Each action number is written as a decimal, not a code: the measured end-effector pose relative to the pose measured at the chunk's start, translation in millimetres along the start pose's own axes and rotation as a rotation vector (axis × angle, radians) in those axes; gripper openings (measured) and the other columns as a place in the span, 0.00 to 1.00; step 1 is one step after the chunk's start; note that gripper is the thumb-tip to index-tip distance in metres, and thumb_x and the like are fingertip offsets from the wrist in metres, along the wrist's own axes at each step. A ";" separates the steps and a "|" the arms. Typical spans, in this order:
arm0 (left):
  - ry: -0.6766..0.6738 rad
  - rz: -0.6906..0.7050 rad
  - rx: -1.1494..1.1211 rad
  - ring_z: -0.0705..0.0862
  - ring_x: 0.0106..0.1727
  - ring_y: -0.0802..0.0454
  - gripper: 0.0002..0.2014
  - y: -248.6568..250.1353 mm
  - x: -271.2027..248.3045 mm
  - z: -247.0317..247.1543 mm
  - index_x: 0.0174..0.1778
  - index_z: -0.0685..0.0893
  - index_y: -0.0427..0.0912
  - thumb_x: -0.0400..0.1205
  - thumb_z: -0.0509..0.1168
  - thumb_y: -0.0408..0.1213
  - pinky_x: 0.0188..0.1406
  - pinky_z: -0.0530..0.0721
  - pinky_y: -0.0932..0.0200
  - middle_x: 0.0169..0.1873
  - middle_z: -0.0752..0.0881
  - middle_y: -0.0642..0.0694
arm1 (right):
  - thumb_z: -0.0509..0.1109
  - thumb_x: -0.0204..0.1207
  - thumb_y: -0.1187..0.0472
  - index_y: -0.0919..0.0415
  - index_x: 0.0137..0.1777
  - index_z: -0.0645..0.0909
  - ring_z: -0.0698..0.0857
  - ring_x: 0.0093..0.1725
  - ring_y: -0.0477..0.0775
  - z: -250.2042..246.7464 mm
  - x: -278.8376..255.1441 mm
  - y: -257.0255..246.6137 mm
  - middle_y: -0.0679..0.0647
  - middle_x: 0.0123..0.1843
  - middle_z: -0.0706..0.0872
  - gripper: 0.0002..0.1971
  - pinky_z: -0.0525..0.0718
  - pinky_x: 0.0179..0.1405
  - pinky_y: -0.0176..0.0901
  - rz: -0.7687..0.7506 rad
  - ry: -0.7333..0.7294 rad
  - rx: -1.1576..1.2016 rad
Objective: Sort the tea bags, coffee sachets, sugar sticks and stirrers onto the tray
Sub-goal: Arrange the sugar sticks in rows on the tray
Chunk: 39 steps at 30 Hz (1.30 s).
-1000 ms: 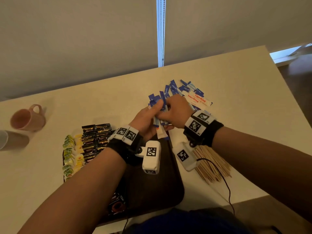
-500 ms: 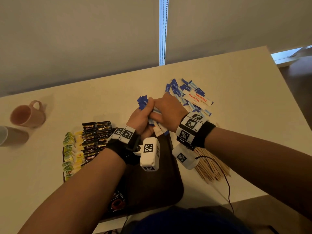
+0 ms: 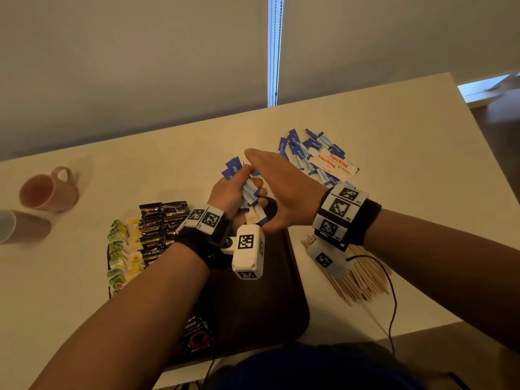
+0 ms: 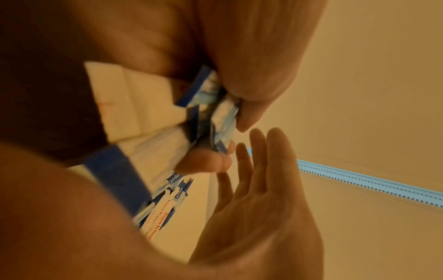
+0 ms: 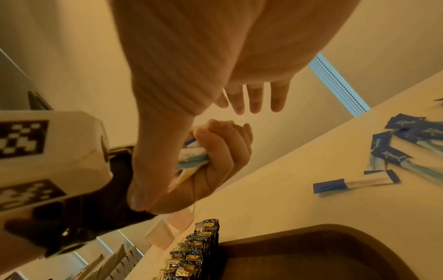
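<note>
Tray (image 3: 289,305), dark, smooth, round-cornered, is seen at lower centre; foil coffee sachets (image 3: 163,220) and yellow-green tea bags (image 3: 123,249) are already rowed on its left side. Wooden stirrers (image 3: 363,280) are heaped off-tray, lower right. At centre, a bundle of thin paper sugar sticks (image 3: 250,198) is clenched in the left hand (image 3: 233,192), w/ fingers curled tight; the right hand (image 3: 284,187) is held flat beside it, fingers straight, gripping nothing. Step judged: sugar gathering. Next: bundle squared, laid on bare tray. Loose sticks (image 3: 318,156) are left upper right.

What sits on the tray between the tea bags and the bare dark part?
A row of coffee sachets stands between the tea bags and the tray's bare wood, clearest in the head view.
</note>
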<state>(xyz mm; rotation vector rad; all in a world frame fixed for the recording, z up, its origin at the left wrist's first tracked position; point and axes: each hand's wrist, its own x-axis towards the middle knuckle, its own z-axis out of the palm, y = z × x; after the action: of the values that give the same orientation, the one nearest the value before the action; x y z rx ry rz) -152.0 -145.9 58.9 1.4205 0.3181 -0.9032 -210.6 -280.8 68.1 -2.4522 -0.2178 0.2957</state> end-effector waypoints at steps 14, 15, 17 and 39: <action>0.090 0.053 0.195 0.88 0.34 0.50 0.08 0.5 2.3 1.5 0.40 0.83 0.43 0.85 0.65 0.38 0.35 0.84 0.57 0.29 0.88 0.48 | 0.86 0.61 0.48 0.65 0.84 0.54 0.71 0.75 0.51 0.4 10.6 5.5 0.57 0.78 0.70 0.58 0.72 0.73 0.42 -0.030 -0.006 0.116; 0.078 0.058 0.193 0.88 0.33 0.51 0.07 1.3 1.1 2.5 0.40 0.83 0.43 0.85 0.65 0.37 0.35 0.83 0.57 0.28 0.88 0.48 | 0.86 0.61 0.47 0.64 0.83 0.55 0.71 0.75 0.52 0.5 11.7 6.3 0.56 0.78 0.70 0.57 0.72 0.74 0.45 -0.033 0.001 0.109; 0.041 0.071 0.172 0.86 0.25 0.56 0.09 2.1 -0.5 3.4 0.39 0.81 0.40 0.86 0.63 0.32 0.28 0.83 0.60 0.23 0.87 0.50 | 0.86 0.61 0.45 0.63 0.83 0.58 0.70 0.77 0.53 -0.4 13.2 7.8 0.56 0.78 0.70 0.56 0.72 0.76 0.50 -0.043 0.016 0.087; -0.103 -0.020 0.139 0.85 0.22 0.62 0.08 6.8 -4.3 5.7 0.42 0.79 0.41 0.88 0.61 0.32 0.22 0.82 0.68 0.25 0.86 0.50 | 0.84 0.62 0.44 0.63 0.83 0.59 0.68 0.77 0.53 -3.0 12.2 11.0 0.58 0.79 0.69 0.54 0.61 0.74 0.37 -0.099 0.003 -0.030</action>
<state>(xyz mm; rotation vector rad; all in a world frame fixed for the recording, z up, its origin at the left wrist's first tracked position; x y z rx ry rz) -151.8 -150.4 67.7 1.4937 0.1953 -1.0268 -197.2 -288.3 61.6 -2.4620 -0.3440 0.2471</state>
